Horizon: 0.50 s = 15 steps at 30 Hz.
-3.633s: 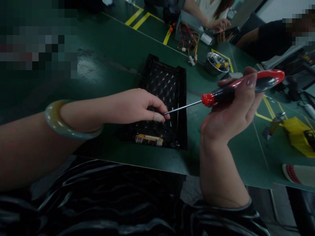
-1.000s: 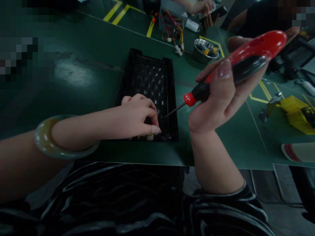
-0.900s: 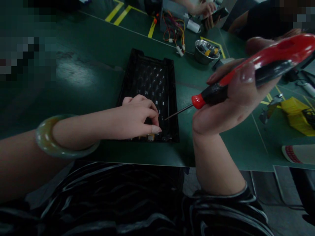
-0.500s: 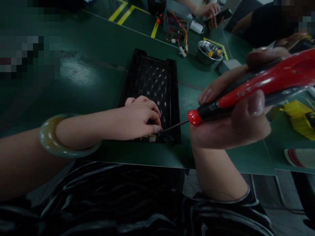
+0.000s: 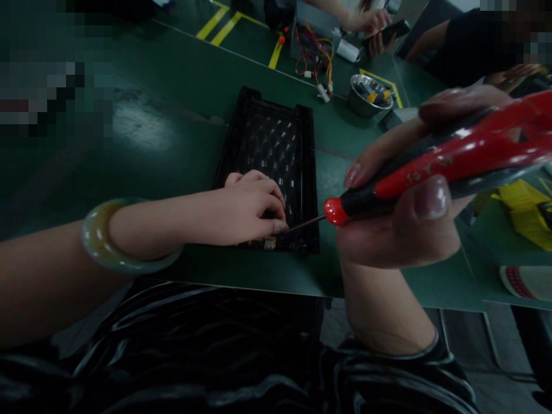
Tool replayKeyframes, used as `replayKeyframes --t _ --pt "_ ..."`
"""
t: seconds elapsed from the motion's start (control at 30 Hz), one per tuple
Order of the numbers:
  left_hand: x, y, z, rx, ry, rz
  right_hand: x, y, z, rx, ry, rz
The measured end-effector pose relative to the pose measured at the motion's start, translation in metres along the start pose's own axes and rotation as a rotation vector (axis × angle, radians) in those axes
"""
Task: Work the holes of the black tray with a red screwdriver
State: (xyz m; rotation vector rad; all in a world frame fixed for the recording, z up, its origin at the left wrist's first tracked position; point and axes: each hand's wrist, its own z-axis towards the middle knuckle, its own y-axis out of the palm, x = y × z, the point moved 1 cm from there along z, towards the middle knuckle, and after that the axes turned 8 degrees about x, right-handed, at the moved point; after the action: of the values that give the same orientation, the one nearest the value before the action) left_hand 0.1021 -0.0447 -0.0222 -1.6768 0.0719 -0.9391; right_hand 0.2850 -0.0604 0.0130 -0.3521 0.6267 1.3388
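Observation:
My right hand [image 5: 401,230] is wrapped round the red-and-black handle of a screwdriver [image 5: 431,172]. Its thin metal shaft slants down to the left, and the tip ends at my left thumb. My left hand [image 5: 254,207], with a bangle on the wrist, rests in the near end of a black plastic panel [image 5: 308,167] that has raised edges and rows of small slots. Its fingers are curled down, thumb close to the forefinger; what they hold is hidden. Partly under this hand lies a small circuit board [image 5: 269,244] with a metal connector.
Beyond the panel on the green table [image 5: 172,190] stand a metal bowl [image 5: 366,106] of tools and a grey metal box with coloured cables [image 5: 317,57]. Yellow material [image 5: 526,213] lies at the right. Across the table, a person's hands [image 5: 377,31] hold a dark phone.
The screwdriver and my right hand have shifted slightly, and the handle has turned a little. My left hand keeps its place on the panel. The whole view has moved slightly.

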Motion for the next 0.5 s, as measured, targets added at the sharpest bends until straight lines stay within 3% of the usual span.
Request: replayKeyframes --t 0.17,0.3,0.5 --pt "-0.001 -0.007 -0.004 0.001 0.083 -0.035 -0.001 0.008 0.007 -0.033 -0.046 0.18" --pt "-0.005 -0.01 -0.006 -0.012 0.203 -0.045 0.003 0.009 0.002 -0.051 -0.018 0.096" --pt "-0.007 -0.01 -0.008 0.027 0.231 -0.042 0.008 0.007 0.001 -0.089 -0.02 0.095"
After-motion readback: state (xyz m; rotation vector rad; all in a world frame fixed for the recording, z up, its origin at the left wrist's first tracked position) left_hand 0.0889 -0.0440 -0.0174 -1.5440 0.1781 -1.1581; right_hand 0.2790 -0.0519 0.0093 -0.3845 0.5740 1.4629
